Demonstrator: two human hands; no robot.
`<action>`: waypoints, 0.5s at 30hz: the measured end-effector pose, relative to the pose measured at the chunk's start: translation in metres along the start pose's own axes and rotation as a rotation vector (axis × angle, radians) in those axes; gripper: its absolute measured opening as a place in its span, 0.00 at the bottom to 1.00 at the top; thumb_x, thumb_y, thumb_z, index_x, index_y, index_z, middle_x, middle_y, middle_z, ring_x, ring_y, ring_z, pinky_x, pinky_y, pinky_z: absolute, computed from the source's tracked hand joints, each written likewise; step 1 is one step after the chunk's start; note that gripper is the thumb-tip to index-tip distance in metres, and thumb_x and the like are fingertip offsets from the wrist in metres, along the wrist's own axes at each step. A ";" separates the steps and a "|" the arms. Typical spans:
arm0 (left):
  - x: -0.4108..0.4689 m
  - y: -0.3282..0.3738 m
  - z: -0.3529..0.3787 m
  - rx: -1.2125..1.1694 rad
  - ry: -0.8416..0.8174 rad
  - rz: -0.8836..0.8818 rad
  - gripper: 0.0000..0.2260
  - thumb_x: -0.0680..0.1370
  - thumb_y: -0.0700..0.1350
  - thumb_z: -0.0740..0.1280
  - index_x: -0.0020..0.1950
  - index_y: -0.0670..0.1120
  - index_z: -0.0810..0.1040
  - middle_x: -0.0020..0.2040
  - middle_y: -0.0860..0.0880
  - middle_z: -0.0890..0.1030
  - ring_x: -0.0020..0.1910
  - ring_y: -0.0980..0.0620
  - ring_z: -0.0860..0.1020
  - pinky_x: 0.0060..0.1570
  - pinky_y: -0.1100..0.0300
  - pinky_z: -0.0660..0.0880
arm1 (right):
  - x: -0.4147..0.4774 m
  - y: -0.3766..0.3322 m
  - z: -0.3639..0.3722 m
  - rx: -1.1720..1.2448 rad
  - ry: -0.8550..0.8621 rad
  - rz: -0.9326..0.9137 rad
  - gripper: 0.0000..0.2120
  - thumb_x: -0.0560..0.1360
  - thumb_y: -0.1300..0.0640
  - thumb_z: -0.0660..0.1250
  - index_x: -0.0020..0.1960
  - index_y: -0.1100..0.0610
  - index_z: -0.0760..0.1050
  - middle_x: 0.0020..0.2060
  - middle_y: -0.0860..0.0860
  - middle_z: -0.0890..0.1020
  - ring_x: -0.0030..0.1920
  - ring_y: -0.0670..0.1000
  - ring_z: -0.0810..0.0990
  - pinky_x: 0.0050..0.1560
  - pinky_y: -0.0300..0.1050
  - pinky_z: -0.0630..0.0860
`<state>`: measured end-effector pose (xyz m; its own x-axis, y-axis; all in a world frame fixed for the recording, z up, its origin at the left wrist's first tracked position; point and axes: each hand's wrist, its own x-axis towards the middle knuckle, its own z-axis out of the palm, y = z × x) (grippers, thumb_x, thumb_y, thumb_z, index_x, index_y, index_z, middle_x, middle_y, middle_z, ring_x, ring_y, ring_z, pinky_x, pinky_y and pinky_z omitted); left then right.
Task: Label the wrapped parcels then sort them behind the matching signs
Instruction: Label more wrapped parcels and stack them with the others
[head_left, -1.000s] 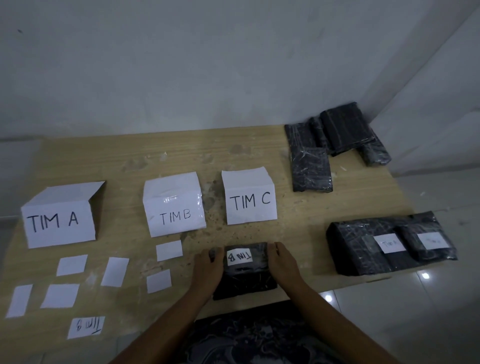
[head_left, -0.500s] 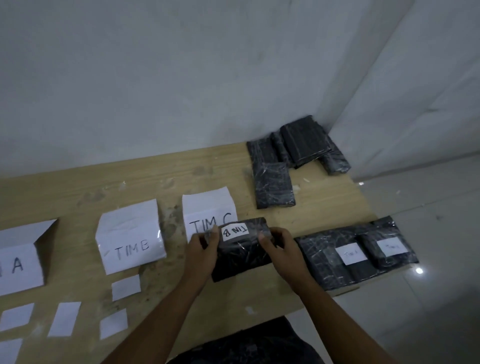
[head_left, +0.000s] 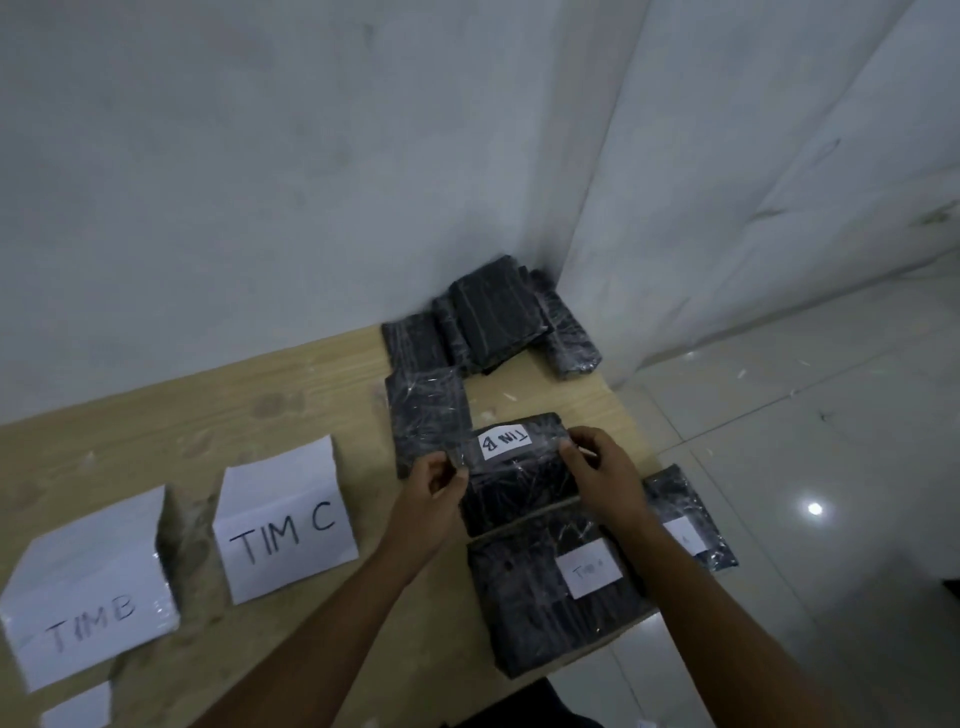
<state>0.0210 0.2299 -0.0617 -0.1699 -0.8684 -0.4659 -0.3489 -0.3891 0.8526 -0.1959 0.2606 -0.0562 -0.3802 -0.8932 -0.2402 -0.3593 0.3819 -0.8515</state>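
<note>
- Grip: your left hand (head_left: 431, 486) and right hand (head_left: 597, 473) each pinch one side edge of the parcel (head_left: 519, 480).
- Placement: keep its label (head_left: 505, 442) upward; lower it level.

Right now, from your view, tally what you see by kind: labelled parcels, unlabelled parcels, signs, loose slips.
Labelled parcels: 3, TIM B parcel, two near-edge parcels
Unlabelled parcels: at least 4, pile overlaps
Signs: 2, TIM B sign, TIM C sign
Loose slips: 1
Total: at least 10
</note>
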 end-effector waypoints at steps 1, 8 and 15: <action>0.007 0.006 0.013 0.035 -0.021 0.004 0.11 0.80 0.49 0.63 0.62 0.50 0.70 0.57 0.53 0.76 0.56 0.54 0.75 0.58 0.56 0.71 | 0.011 0.006 -0.010 -0.054 0.004 -0.014 0.16 0.79 0.49 0.63 0.63 0.56 0.73 0.55 0.50 0.79 0.55 0.47 0.77 0.51 0.41 0.73; 0.051 0.027 0.070 0.165 -0.030 -0.032 0.19 0.80 0.49 0.62 0.70 0.45 0.68 0.53 0.51 0.75 0.52 0.52 0.74 0.48 0.60 0.69 | 0.068 0.029 -0.054 -0.224 -0.052 0.011 0.16 0.79 0.52 0.63 0.63 0.59 0.73 0.59 0.55 0.80 0.54 0.51 0.79 0.45 0.38 0.72; 0.069 0.040 0.116 0.118 -0.074 -0.074 0.23 0.80 0.48 0.64 0.73 0.45 0.63 0.57 0.50 0.72 0.55 0.53 0.73 0.53 0.61 0.69 | 0.103 0.055 -0.081 -0.304 -0.034 0.073 0.16 0.80 0.53 0.62 0.64 0.61 0.73 0.60 0.56 0.79 0.56 0.54 0.80 0.33 0.29 0.67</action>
<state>-0.1112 0.1900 -0.0871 -0.2057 -0.8117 -0.5467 -0.4682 -0.4089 0.7833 -0.3238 0.2091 -0.0899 -0.3878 -0.8661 -0.3156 -0.5720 0.4945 -0.6544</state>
